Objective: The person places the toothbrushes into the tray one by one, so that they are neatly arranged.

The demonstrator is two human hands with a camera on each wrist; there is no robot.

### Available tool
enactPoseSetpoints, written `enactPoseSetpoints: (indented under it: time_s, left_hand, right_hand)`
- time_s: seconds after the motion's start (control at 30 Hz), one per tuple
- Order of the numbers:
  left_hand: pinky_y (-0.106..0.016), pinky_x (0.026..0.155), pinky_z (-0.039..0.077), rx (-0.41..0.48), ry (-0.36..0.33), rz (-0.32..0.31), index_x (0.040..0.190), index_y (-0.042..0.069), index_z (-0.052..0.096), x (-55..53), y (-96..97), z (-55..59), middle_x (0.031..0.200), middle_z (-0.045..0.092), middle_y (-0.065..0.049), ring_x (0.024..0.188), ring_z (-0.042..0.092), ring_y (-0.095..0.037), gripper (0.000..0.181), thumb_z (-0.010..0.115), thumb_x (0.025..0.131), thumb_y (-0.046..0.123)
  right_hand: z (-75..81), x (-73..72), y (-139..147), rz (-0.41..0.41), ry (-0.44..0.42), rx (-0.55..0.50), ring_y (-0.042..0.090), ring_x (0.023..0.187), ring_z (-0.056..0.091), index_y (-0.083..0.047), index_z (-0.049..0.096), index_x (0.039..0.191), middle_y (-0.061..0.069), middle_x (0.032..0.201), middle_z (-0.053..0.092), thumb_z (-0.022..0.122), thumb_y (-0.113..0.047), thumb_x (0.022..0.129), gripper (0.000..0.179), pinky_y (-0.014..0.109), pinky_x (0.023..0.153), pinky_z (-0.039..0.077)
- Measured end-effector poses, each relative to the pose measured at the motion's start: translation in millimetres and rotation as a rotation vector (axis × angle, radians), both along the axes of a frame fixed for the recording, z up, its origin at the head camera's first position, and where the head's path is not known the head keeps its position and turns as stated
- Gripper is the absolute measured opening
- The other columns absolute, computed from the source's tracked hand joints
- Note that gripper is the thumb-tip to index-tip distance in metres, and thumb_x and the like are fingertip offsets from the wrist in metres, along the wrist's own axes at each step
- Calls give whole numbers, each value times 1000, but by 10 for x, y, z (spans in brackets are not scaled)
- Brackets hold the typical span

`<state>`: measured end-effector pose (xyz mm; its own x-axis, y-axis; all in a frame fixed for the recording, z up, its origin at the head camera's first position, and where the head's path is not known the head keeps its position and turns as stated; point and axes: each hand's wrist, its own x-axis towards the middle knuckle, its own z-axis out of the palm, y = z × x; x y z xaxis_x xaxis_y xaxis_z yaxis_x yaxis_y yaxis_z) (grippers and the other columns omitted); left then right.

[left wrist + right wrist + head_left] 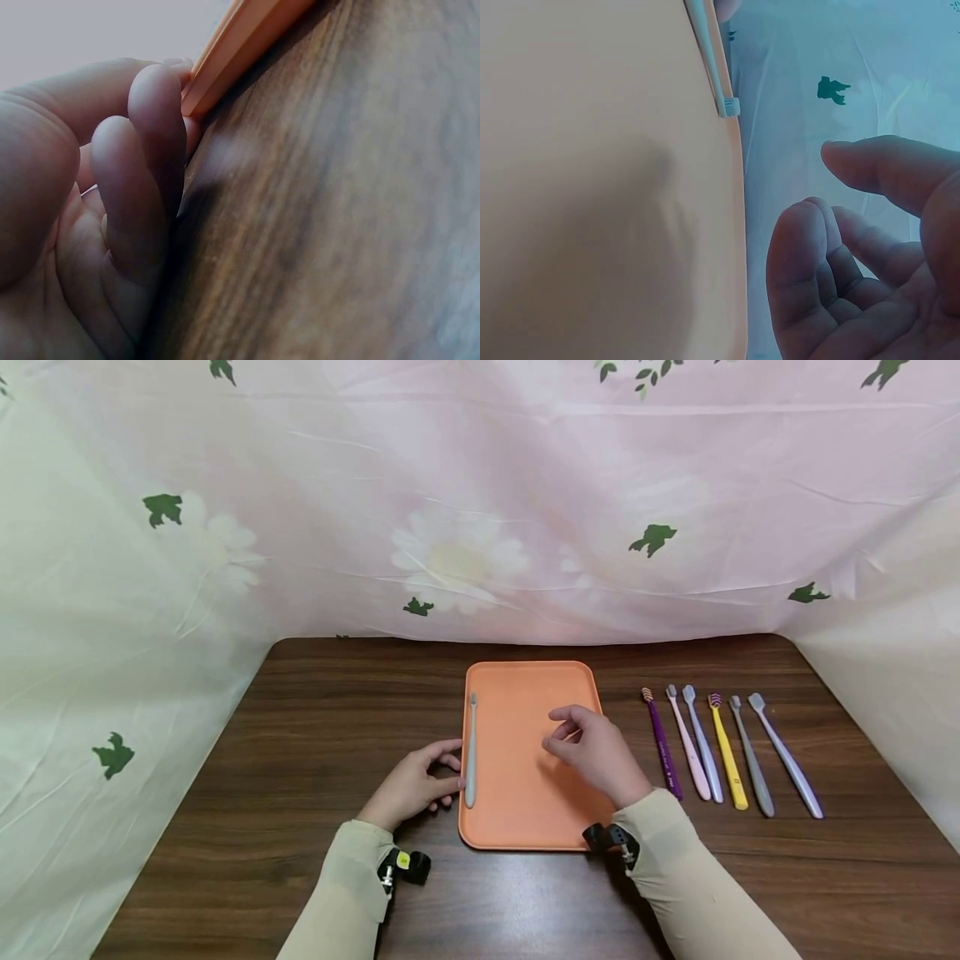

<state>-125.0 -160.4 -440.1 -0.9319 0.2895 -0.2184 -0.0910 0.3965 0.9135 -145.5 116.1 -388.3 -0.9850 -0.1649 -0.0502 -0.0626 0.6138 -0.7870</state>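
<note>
An orange tray (517, 727) lies on the wooden table. Along its left side rests a pale grey-blue toothbrush (471, 760), bristle end toward the back; the right wrist view catches its head (729, 106) near the tray's rim. My left hand (416, 781) pinches the tray's left edge, with the thumb at the rim and a fingertip low against it in the left wrist view. Over the tray's right half hovers my right hand (596, 756), its fingers loosely bent with a gap to the thumb and nothing held. It casts a shadow on the tray.
Right of the tray, several toothbrushes lie in a row: purple (662, 747), pink (689, 747), pale blue (705, 747), yellow (729, 762), grey (752, 762) and lavender (790, 764). Patterned cloth (337, 527) hangs behind the table (300, 735) and at both sides.
</note>
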Motion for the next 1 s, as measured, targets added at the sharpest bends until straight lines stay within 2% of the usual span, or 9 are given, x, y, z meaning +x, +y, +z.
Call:
enactPoseSetpoints:
  time_s: [0.6, 1.0]
  left_hand:
    - [-34, 48, 50, -4, -10, 7, 134, 25, 49, 4, -16, 1, 106, 57, -4, 61, 62, -19, 57, 72, 82, 19]
    - [-35, 48, 50, -14, 2, 8, 134, 26, 49, 3, 1, -3, 106, 58, -3, 62, 62, -19, 57, 73, 82, 21]
  right_hand:
    - [-104, 2, 171, -9, 12, 26, 17, 72, 59, -7, 58, 120, 3, 89, 61, 69, -21, 84, 40, 32, 61, 46]
    - [-100, 11, 329, -30, 35, 77, 18, 75, 57, -7, 58, 119, 3, 89, 62, 69, -23, 84, 40, 32, 60, 47]
